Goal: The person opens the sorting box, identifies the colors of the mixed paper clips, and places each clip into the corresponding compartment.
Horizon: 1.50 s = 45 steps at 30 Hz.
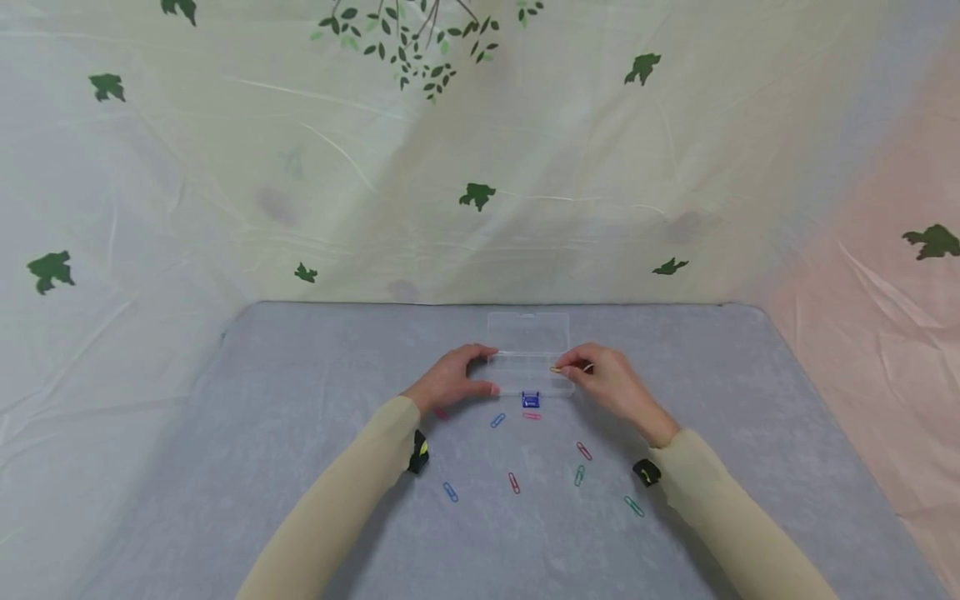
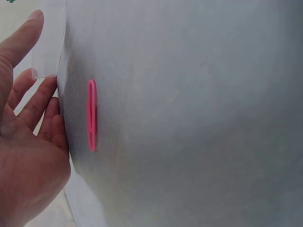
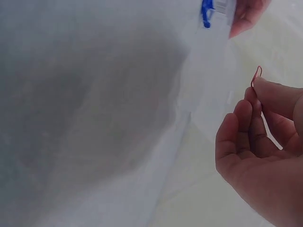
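Observation:
A clear plastic box (image 1: 517,385) stands toward the back of the table, its lid (image 1: 528,331) raised behind it and a blue latch (image 1: 531,400) at its front. My left hand (image 1: 452,379) holds the box's left end, thumb at the front and fingers at the back. Over the right part of the box, my right hand (image 1: 606,379) pinches a small paper clip (image 3: 256,75) between thumb and forefinger. That clip looks red in the right wrist view and yellowish in the head view. Beside the left hand lies a pink paper clip (image 2: 92,116).
Several loose paper clips lie in front of the box, among them a blue one (image 1: 498,420), a pink one (image 1: 532,416), a red one (image 1: 513,482) and a green one (image 1: 633,506). A grey cloth (image 1: 300,417) covers the table. Pale curtains (image 1: 375,208) hang behind.

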Available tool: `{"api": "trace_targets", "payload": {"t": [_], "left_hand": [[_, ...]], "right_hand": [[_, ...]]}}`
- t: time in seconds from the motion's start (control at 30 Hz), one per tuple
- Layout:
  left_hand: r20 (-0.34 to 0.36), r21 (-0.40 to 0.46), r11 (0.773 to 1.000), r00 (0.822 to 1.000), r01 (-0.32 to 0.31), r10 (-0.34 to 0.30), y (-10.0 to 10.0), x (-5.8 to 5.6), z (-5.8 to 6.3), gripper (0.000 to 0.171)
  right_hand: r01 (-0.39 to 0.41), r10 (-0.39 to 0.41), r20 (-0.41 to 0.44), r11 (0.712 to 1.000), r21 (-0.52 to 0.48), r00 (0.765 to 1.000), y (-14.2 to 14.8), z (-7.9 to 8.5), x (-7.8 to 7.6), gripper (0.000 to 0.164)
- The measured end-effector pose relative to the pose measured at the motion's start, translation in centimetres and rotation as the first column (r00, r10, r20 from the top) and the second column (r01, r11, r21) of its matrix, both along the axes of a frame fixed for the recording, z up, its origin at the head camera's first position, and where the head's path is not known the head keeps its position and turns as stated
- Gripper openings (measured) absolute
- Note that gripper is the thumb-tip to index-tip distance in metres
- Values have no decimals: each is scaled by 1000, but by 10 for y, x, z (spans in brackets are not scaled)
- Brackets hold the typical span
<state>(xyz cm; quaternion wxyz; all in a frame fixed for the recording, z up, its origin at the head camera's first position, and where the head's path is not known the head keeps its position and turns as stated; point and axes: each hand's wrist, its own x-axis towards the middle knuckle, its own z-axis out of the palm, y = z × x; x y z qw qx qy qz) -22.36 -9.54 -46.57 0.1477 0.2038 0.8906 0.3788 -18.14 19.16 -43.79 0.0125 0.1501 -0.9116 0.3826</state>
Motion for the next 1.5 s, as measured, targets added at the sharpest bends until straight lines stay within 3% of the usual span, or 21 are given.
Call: {"api": "trace_targets", "payload": {"t": [0.43, 0.87, 1.5], "left_hand": [[8, 11, 1000, 1000, -6, 6, 0, 1, 0, 66], [7, -1, 1000, 1000, 2, -2, 2, 0, 1, 66], [14, -11, 1000, 1000, 6, -6, 1, -5, 2, 66]], "right_hand": [[-25, 24, 34, 999, 44, 999, -1, -10, -5, 13], [-51, 48, 28, 993, 103, 998, -3, -10, -3, 14], [-27, 28, -27, 999, 46, 999, 14, 10, 17, 21]]}}
